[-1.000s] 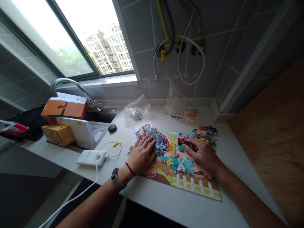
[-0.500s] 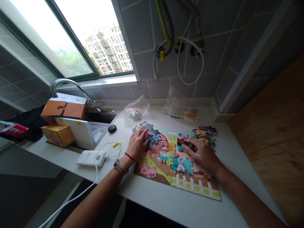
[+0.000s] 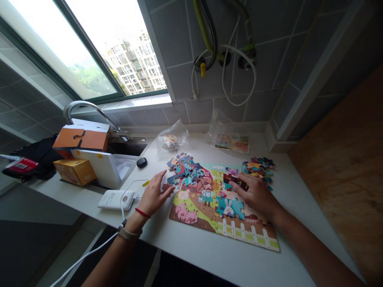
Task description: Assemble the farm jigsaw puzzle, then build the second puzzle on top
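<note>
A farm-themed jigsaw puzzle (image 3: 206, 217) lies on the white counter, with a few joined pieces showing a rabbit (image 3: 229, 208) resting on its surface. My right hand (image 3: 254, 192) pinches a dark puzzle piece (image 3: 228, 178) over the puzzle's upper right part. To the left of the puzzle, my left hand (image 3: 154, 194) is open, thumb and fingers apart. A small brownish piece (image 3: 168, 186) shows between them; whether they touch it I cannot tell. Loose pieces form a blue pile (image 3: 187, 169) at the puzzle's upper left corner and a second pile (image 3: 259, 167) at its upper right.
Behind the puzzle lie a plastic bag with pieces (image 3: 171, 141) and a picture card (image 3: 233, 143) under clear wrapping. On the left are a power bank (image 3: 115, 199) with a white cable, a small black case (image 3: 141, 162), boxes (image 3: 80, 137) by the sink, and a faucet (image 3: 86, 103).
My left hand has moved left and toward me, off the blue pile, uncovering it. My right hand stays in place with the dark piece.
</note>
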Available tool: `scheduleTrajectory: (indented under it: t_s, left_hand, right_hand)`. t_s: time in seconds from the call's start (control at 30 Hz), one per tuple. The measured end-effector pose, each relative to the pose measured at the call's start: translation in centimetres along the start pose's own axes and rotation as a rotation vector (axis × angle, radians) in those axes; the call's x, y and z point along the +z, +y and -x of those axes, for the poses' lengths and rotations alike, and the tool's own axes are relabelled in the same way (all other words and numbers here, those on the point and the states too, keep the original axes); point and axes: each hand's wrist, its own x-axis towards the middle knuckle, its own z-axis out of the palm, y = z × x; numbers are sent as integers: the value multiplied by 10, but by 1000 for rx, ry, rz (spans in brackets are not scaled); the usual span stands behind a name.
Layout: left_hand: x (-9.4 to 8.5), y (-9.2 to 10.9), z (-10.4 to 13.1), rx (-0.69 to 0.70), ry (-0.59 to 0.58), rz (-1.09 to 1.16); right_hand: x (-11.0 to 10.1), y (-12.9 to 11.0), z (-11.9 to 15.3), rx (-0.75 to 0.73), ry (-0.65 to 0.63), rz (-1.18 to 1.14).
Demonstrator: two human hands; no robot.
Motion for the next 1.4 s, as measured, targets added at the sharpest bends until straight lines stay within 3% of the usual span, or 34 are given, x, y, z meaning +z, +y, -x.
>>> scheduleTrajectory:
  t_s: [0.17, 0.4, 0.57, 0.67, 0.83, 1.03, 1.2, 1.4]
  left_hand:
    - [-10, -9, 24, 25, -82, 63]
    - [-13, 8, 16, 120, -71, -7]
    - [-7, 37, -20, 233, -99, -69]
    - [1, 57, -59, 356, -188, -5]
    - [18, 75, -112, 424, -336, -24]
    - [19, 72, -133, 415, -407, 16]
    - [14, 63, -147, 292, -433, 277]
    - [10, 47, -151, 166, -309, 377]
  right_hand:
    - [2, -2, 1, 21, -10, -14]
    - [3, -1, -1, 16, 9, -20]
    - [2, -4, -1, 29, -6, -25]
    - [3, -4, 0, 30, -11, -23]
    - [3, -2, 1, 35, -24, -20]
    - [3, -3, 1, 27, -21, -38]
    - [3, -1, 1, 27, -32, -34]
    - [3, -1, 0, 35, -29, -4]
